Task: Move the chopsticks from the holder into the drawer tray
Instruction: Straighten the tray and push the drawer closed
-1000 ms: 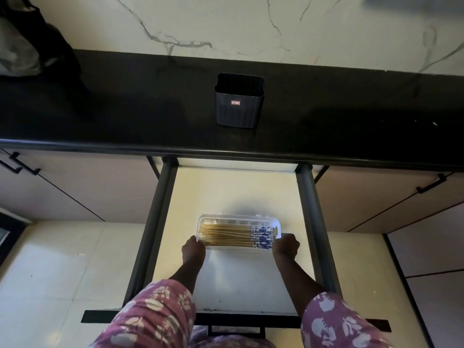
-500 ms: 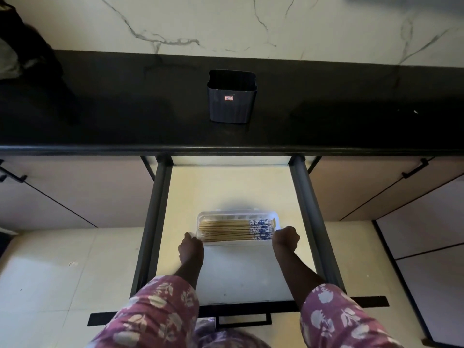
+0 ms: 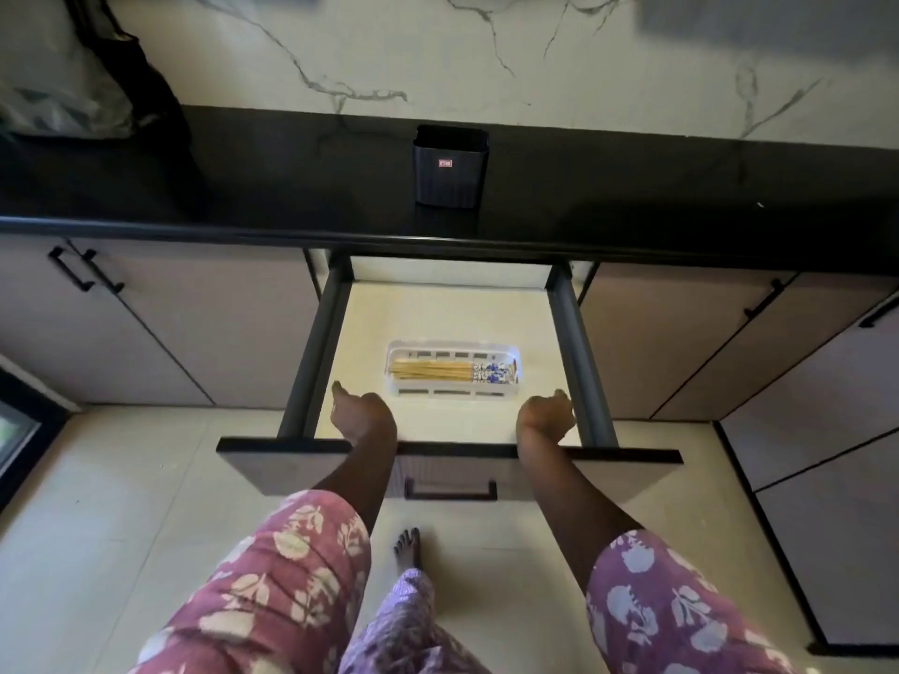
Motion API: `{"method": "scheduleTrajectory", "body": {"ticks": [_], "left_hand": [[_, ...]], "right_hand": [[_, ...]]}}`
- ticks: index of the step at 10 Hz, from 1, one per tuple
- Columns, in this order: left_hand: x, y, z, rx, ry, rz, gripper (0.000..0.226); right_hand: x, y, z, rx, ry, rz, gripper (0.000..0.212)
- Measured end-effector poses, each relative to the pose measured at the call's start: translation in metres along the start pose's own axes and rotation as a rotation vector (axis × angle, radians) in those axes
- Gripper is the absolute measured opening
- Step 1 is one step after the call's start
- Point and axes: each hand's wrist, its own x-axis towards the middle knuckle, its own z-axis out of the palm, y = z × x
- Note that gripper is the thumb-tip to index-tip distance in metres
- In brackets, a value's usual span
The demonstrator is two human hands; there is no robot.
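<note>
Neatly, tan blue-tipped chopsticks (image 3: 438, 371) lie in the white tray (image 3: 452, 394); left hand (image 3: 362, 416) and right hand (image 3: 546, 416) clenched, empty.

Your chopsticks (image 3: 430, 371) lie flat in the white tray (image 3: 452, 394) mid-drawer (image 3: 438, 308). Your left hand (image 3: 362, 415) and right hand (image 3: 547, 415) hover near the drawer's front corners, fingers curled, empty. The holder (image 3: 451, 167) stands on the counter (image 3: 632, 187).

A pale marble wall (image 3: 486, 55) with grey veins fills the top of the frame. Below it, a glossy black countertop (image 3: 632, 187) runs from edge to edge. Beige cabinet doors (image 3: 194, 333) with slim black handles (image 3: 69, 270) are seen at left and right, and a drawer (image 3: 272, 467) is pulled open at centre. Cream floor tiles (image 3: 121, 503) are softly lit. At the far left edge, a dark frame (image 3: 48, 420), possibly a window, is glimpsed.
</note>
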Motion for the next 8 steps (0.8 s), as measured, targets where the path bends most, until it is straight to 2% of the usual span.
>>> {"method": "scheduleTrajectory", "body": {"ticks": [1, 2, 3, 4, 5, 6, 7, 8], "left_hand": [[-0.019, -0.018, -0.019, 0.165, 0.028, 0.035, 0.069], [-0.033, -0.025, -0.031, 0.133, 0.040, -0.114, 0.079], [-0.034, -0.038, -0.029, 0.090, -0.118, -0.127, 0.075], [-0.028, -0.044, -0.024, 0.095, -0.123, -0.076, 0.073], [-0.022, -0.040, -0.018, 0.119, -0.109, -0.104, 0.071], [-0.005, -0.028, -0.004, 0.451, -0.183, -0.003, 0.052], [0.010, -0.019, 0.010, 0.321, -0.071, -0.060, 0.061], [0.031, 0.005, 0.027, -0.007, -0.063, -0.194, 0.078]], "right_hand": [[-0.023, 0.016, -0.014, -0.049, 0.057, 0.000, 0.059], [-0.044, 0.026, -0.030, -0.006, 0.018, 0.157, 0.070], [-0.040, 0.040, -0.029, 0.068, -0.124, 0.157, 0.065], [-0.018, 0.045, -0.018, -0.013, -0.037, 0.131, 0.066], [-0.013, 0.037, -0.004, -0.358, -0.030, 0.128, 0.062], [0.000, 0.026, 0.003, -0.377, -0.046, 0.110, 0.061], [0.013, 0.014, 0.014, -0.364, -0.045, 0.067, 0.066], [0.030, 0.000, 0.032, -0.191, -0.060, 0.051, 0.076]]}}
